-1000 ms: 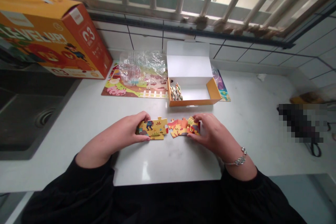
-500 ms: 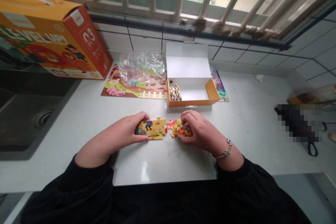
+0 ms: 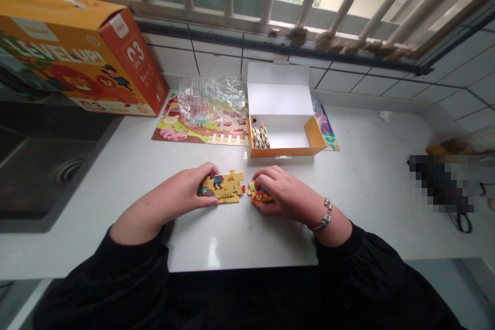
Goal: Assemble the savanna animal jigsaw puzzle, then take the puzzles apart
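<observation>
My left hand (image 3: pixel 193 188) rests on the white counter (image 3: pixel 127 175) with its fingers closed on the left end of a yellow puzzle section (image 3: pixel 226 186). Just to its right, my right hand (image 3: pixel 280 193) curls over an orange-and-red puzzle section (image 3: pixel 258 196), gripping it; most of that section is hidden under the fingers. The two sections lie almost edge to edge with a narrow gap between them. A small orange box (image 3: pixel 288 139) with a raised white lid stands open behind the hands, with several loose pieces (image 3: pixel 260 137) stacked in its left end.
A big orange puzzle carton (image 3: pixel 73 51) stands at the back left. A finished puzzle picture (image 3: pixel 201 131) lies flat under a crumpled clear plastic bag (image 3: pixel 211 98). A dark sink (image 3: pixel 42 165) drops off at the left. A barred window runs along the tiled back wall.
My right hand has slid the orange-and-red section leftward toward the yellow one, and its fingers now cover more of it. The left hand and its section have stayed put.
</observation>
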Tool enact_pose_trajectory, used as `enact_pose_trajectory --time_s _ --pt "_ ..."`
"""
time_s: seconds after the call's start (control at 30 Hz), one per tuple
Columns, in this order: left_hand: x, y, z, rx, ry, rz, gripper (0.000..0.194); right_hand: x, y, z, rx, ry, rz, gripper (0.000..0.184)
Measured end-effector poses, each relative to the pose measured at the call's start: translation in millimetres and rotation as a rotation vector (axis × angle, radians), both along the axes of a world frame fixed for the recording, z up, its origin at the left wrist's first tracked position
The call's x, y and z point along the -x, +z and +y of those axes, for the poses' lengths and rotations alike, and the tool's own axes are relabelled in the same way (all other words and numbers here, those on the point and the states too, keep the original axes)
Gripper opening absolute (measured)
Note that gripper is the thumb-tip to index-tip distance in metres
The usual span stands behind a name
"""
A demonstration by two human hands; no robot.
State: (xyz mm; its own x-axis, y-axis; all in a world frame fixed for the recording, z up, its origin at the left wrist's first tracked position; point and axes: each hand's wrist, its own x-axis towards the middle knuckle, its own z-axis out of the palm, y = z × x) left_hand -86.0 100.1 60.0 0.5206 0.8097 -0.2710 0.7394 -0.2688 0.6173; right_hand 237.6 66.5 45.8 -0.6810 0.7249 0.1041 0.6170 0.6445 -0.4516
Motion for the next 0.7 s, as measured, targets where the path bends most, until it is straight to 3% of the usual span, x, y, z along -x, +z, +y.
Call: enact_pose_trajectory --time_s 0.13,0.37,0.57,0.7 --pt "0 0.4 0 -0.003 0.006 -0.002 0.049 -5 4.2 -6 -0.049 -0.024 0.037 0.03" --pt "-1 3.1 0 0.016 0.009 0.011 0.048 -50 9.2 -19 -0.084 -0.351 0.127 0.032" --pt "-2 2.8 0 0.012 0.001 0.038 0.049 -49 1.3 -29 -0.071 -0.367 0.066 0.028" --pt "-1 2.2 1 0.025 -0.007 0.034 0.049 -51 -1.0 -35 -0.032 -0.43 -0.035 0.04"
